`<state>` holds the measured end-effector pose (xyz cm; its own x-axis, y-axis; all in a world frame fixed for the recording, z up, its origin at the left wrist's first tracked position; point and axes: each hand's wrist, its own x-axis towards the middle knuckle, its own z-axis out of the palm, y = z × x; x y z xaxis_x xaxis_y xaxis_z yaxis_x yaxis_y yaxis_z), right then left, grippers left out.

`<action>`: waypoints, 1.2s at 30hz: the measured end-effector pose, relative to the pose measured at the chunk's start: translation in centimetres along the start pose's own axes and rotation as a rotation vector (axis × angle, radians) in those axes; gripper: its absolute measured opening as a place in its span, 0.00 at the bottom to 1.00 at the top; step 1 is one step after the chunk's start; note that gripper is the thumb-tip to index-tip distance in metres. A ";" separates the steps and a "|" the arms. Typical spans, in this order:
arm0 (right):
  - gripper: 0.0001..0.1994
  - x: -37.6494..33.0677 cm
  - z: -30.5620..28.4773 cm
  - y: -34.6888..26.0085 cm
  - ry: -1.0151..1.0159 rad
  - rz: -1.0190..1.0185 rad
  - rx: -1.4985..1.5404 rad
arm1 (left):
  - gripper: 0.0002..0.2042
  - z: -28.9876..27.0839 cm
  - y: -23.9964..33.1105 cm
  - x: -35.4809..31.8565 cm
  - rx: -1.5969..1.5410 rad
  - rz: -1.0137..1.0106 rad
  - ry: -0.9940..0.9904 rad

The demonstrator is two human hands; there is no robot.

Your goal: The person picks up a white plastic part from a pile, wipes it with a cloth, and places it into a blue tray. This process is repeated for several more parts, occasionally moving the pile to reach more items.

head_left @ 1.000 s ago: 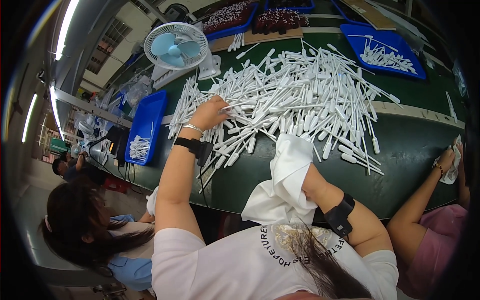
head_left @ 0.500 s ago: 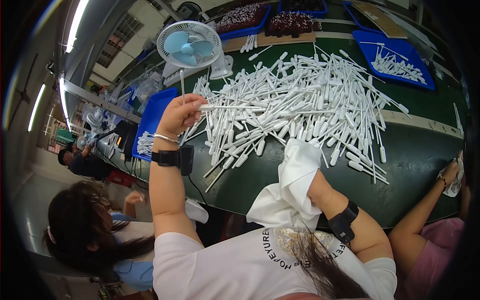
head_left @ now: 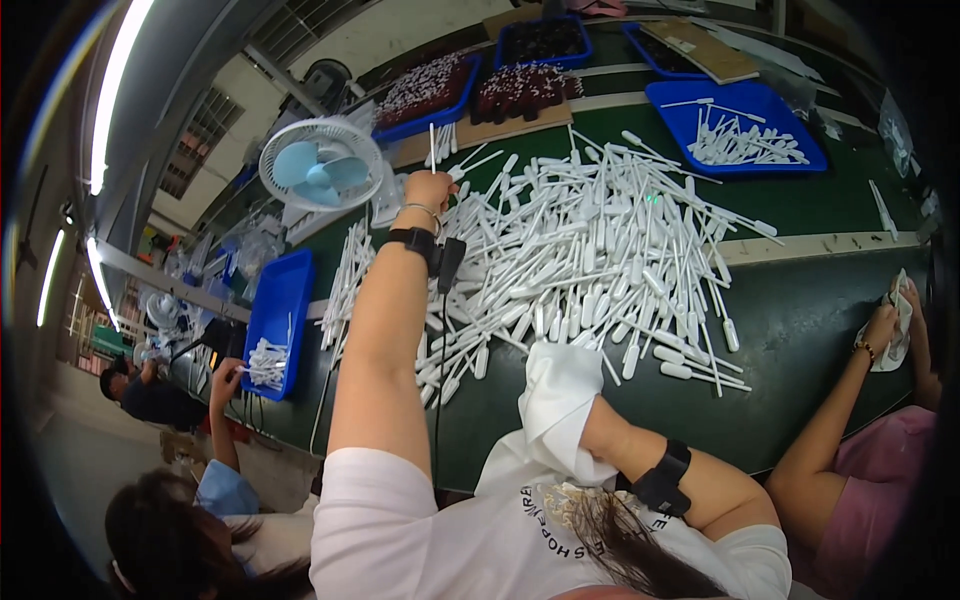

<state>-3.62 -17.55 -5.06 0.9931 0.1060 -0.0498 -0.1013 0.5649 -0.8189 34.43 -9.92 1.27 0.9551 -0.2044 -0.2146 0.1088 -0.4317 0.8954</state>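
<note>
White pile (head_left: 600, 250): many droppers heaped crosswise on the green table (head_left: 800, 300); places below are told from this pile.
Left hand (head_left: 428, 188): at the pile's far left edge, arm stretched out, fingers pinching one dropper; their exact hold is hard to see from behind.
Held dropper (head_left: 433, 146): at the pile's far left, its thin visible part upright above the hand.
Right hand (head_left: 598, 428): just this side of the pile's near edge, mostly under a white cloth (head_left: 562, 392); cannot tell whether the covered fingers are spread or pressed together.
Fan (head_left: 320, 168): left of the pile, with pale blue blades.
Left tray (head_left: 280, 285): blue, left of the pile, droppers in its near part, a co-worker's hand (head_left: 227, 380) beside it.
Right tray (head_left: 672, 108): blue, beyond the pile to the right, also holding droppers.
Red heaps (head_left: 520, 95): beyond the pile to the left, speckled white.
Neighbour's hand (head_left: 880, 328): right of the pile, at another white cloth (head_left: 887, 357).
</note>
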 end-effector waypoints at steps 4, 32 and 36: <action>0.14 0.1 -0.5 0.1 -0.027 -0.060 -0.089 | 0.06 1.7 0.2 4.6 0.070 -0.145 0.101; 0.11 2.4 -2.4 0.9 -0.432 -0.132 -1.400 | 0.12 12.1 11.7 -0.8 0.237 0.017 -0.698; 0.07 3.2 -2.3 6.5 -0.237 -0.344 -1.242 | 0.17 22.1 13.9 -2.3 0.249 0.120 -0.990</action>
<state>-0.95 -15.37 -11.84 0.9098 0.3209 0.2631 0.4016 -0.5212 -0.7530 27.66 -34.87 5.56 0.2882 -0.8422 -0.4556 -0.1400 -0.5078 0.8500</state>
